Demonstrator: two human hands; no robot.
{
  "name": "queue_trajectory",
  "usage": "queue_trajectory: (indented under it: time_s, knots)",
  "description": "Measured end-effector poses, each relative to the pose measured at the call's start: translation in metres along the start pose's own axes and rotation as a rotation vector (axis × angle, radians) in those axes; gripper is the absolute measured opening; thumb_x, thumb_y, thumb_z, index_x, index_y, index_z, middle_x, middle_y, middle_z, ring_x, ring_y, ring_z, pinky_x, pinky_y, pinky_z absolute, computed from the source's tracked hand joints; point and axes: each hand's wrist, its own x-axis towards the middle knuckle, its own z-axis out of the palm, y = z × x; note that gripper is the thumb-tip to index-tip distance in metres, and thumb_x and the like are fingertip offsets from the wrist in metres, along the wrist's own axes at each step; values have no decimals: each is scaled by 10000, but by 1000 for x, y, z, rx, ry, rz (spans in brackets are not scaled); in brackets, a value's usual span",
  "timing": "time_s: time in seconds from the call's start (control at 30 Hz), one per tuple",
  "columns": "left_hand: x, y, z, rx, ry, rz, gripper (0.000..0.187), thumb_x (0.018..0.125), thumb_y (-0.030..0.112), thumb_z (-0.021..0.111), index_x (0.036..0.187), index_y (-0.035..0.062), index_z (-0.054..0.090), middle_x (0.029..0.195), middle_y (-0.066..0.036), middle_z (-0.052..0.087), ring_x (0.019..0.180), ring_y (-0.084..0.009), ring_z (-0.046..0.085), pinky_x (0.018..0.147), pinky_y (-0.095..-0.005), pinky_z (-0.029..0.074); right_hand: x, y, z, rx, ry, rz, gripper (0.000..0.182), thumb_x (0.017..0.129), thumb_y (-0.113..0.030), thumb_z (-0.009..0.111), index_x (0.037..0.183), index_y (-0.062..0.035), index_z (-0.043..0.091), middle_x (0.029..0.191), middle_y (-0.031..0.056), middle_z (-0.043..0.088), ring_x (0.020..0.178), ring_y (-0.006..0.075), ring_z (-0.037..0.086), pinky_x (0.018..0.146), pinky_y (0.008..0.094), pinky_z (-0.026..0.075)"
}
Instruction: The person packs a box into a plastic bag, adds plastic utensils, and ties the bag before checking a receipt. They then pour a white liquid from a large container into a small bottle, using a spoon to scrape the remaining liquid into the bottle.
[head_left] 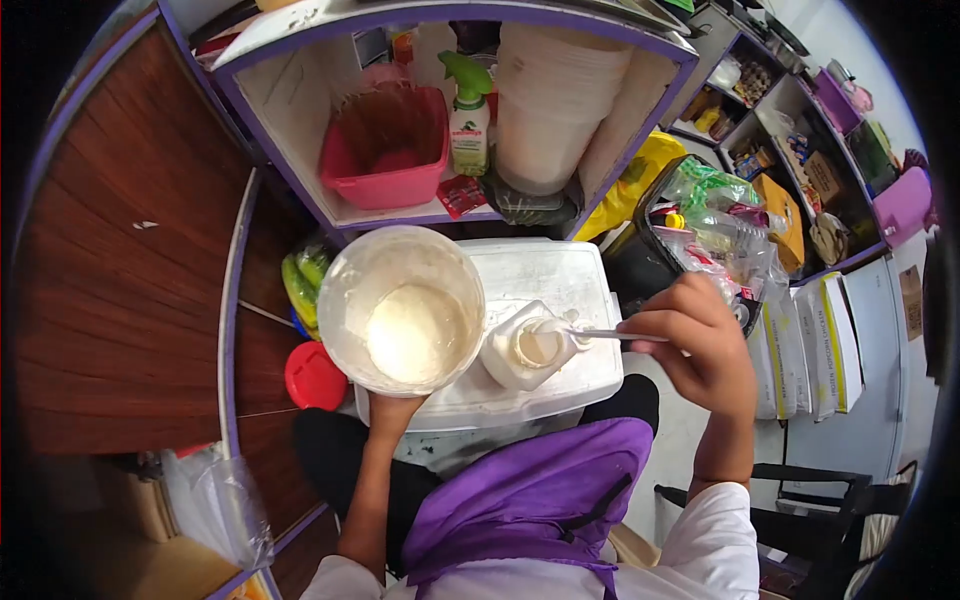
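Note:
A translucent plastic tub [340, 290] with a pale cream-coloured substance [415, 330] in the bottom tilts toward me. My left hand [396, 408] is closed on its lower near side, most of the fingers hidden behind it. My right hand [695, 345] pinches the handle of a metal spoon [612, 335]. The spoon's bowl end, carrying something white, is over the mouth of a small white plastic jar [508, 365]. That jar stands uncapped beside the tub on a white lidded box [540, 270]. Pale contents show inside its opening.
A shelf ahead holds a pink basin [385, 185], a green-topped spray bottle [469, 125] and stacked white tubs [553, 100]. A bin [640, 245] full of plastic waste stands right of the box. A red lid [315, 376] lies left, near wooden doors [120, 260].

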Motion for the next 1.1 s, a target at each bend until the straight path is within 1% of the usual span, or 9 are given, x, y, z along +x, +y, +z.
queue_trajectory:
  time_s: [0.07, 0.1, 0.2, 0.33, 0.43, 0.53, 0.73, 0.9, 1.1]
  knots:
    - [-12, -28, 4, -31, 103, -28, 1025, 586, 220, 910, 1383, -19, 312, 1319, -186, 464, 1222, -280, 467, 1023, -388, 375, -11, -1, 4, -43, 17, 19, 163, 755, -112, 714, 910, -78, 679, 803, 46, 589, 741, 228, 512, 672, 343, 366]
    - [-13, -18, 0, -34, 53, -115, 1260, 536, 262, 932, 1440, -35, 106, 1405, -213, 309, 1290, -302, 371, 1066, -382, 328, -15, -2, 7, 16, 56, 28, 153, 757, -101, 708, 905, -71, 685, 810, 52, 593, 737, 231, 518, 668, 344, 367]
    - [-17, -22, 5, -46, 196, -28, 1361, 505, 273, 941, 1460, -24, 18, 1460, -207, 209, 1335, -305, 298, 1107, -372, 269, -25, 2, 14, 23, 48, 33, 146, 756, -103, 709, 894, -64, 686, 809, 59, 602, 742, 233, 534, 675, 344, 377]
    - [-11, 20, -1, -264, 347, 309, 1276, 649, 521, 810, 1485, 31, -20, 1496, -196, 144, 1387, -303, 207, 1125, -416, 217, -34, 7, 20, 182, 161, 160, 137, 758, -81, 702, 892, -55, 688, 810, 71, 619, 755, 236, 561, 697, 341, 398]
    - [-3, 80, -28, -806, 413, 147, 944, 838, 561, 594, 1492, 63, 128, 1441, -147, 265, 1296, -253, 334, 1040, -387, 319, -37, 9, 15, 144, 178, 110, 146, 753, -67, 698, 898, -52, 689, 806, 64, 617, 749, 233, 555, 700, 340, 397]
    - [12, 118, -72, -718, 426, 82, 599, 966, 424, 422, 1442, 77, 314, 1312, -85, 396, 1081, -152, 451, 885, -293, 388, -40, 12, 15, 126, 142, 73, 160, 745, -61, 698, 904, -60, 691, 800, 56, 615, 737, 230, 542, 690, 338, 385]
    - [25, 136, -103, -621, 278, 21, 435, 1010, 314, 372, 1372, 78, 424, 1211, -39, 442, 893, -68, 457, 773, -218, 393, -45, 16, 24, 206, 201, 7, 163, 743, -71, 699, 905, -68, 697, 801, 40, 622, 728, 219, 529, 686, 339, 371]
    - [14, 123, -96, -773, 181, -132, 438, 1013, 351, 381, 1314, 35, 410, 651, 13, 410, 518, -85, 401, 486, -243, 377, -47, 18, 20, 127, 169, 14, 163, 746, -118, 715, 884, -34, 698, 789, 56, 638, 709, 198, 530, 676, 319, 392]
    - [8, 135, -94, -791, 55, -248, 546, 1013, 420, 343, 1403, 40, 307, 556, -13, 418, 423, -101, 424, 405, -248, 421, -48, 26, 27, 234, 191, 84, 123, 777, -81, 686, 895, -49, 700, 805, 67, 643, 714, 220, 547, 681, 320, 391]
